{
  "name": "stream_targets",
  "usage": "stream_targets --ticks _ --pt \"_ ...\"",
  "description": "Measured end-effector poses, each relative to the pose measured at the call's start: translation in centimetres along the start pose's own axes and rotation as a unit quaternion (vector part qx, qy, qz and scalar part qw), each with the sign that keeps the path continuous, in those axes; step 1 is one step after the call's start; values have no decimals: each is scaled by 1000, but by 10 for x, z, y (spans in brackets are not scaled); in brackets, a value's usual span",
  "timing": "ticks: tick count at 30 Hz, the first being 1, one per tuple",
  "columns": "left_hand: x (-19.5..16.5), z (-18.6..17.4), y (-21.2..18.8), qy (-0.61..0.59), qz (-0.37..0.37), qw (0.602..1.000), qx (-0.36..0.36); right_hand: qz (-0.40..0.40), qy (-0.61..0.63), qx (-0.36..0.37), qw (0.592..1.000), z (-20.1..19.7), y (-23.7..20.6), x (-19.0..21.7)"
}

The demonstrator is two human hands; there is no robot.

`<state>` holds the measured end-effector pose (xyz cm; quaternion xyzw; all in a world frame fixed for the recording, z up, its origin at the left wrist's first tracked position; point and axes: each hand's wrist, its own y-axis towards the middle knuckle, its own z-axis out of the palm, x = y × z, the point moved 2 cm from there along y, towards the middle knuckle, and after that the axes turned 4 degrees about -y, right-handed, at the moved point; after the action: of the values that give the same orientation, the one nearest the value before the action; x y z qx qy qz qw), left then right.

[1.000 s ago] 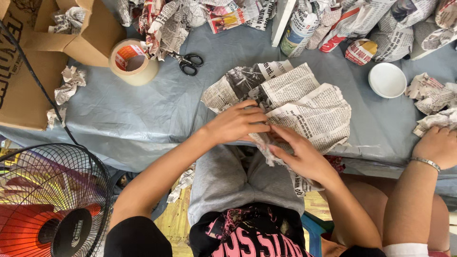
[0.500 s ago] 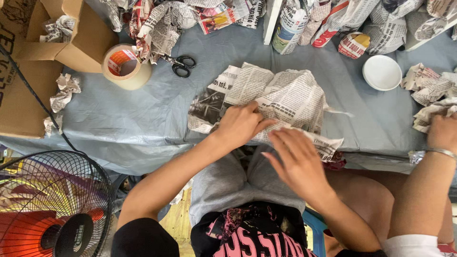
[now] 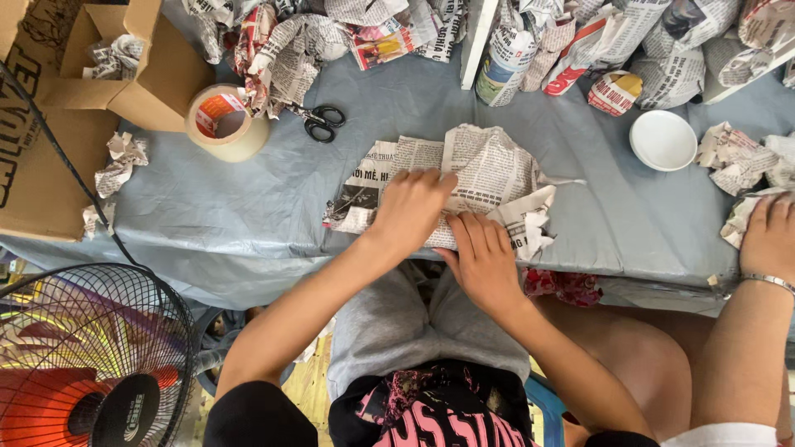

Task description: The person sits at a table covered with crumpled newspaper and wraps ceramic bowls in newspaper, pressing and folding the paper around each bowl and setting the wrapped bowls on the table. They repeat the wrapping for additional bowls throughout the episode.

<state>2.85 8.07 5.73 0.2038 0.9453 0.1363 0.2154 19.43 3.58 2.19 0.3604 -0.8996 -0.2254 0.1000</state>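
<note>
A crumpled sheet of newspaper [image 3: 489, 170] lies spread on the grey-blue table cover [image 3: 248, 207] near the front edge. My left hand [image 3: 411, 209] presses flat on its middle left part, fingers together. My right hand [image 3: 484, 263] lies flat on the sheet's lower edge just to the right, fingers pointing away from me. Neither hand grips anything; both palms rest on the paper.
A roll of tape [image 3: 224, 122] and black scissors [image 3: 319, 122] lie behind left, by cardboard boxes [image 3: 124, 74]. Newspaper-wrapped bundles [image 3: 580, 50] line the back. A white bowl [image 3: 663, 140] sits right. Another person's hand [image 3: 770, 236] rests on crumpled paper at the right. A fan [image 3: 83, 364] stands at lower left.
The newspaper was lifted and bunched in both hands; it now lies flat on the table, and both hands have come down to press on it.
</note>
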Motion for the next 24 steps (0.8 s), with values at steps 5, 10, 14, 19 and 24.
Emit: stream_targets --ticks 5,10,14,19,24 --pt "-46 -23 -64 14 113 993 -33 -17 22 33 999 1 3 -12" --pt "-37 -13 -69 145 82 983 -79 -9 48 55 997 -2 10 -14" --pt "-16 -4 -61 64 87 990 -86 -23 41 48 998 -8 16 -16" --pt "10 7 -47 69 100 990 -69 -21 64 52 996 -11 20 -18" --pt "15 20 -39 59 73 994 -52 -13 82 64 994 -12 24 -21"
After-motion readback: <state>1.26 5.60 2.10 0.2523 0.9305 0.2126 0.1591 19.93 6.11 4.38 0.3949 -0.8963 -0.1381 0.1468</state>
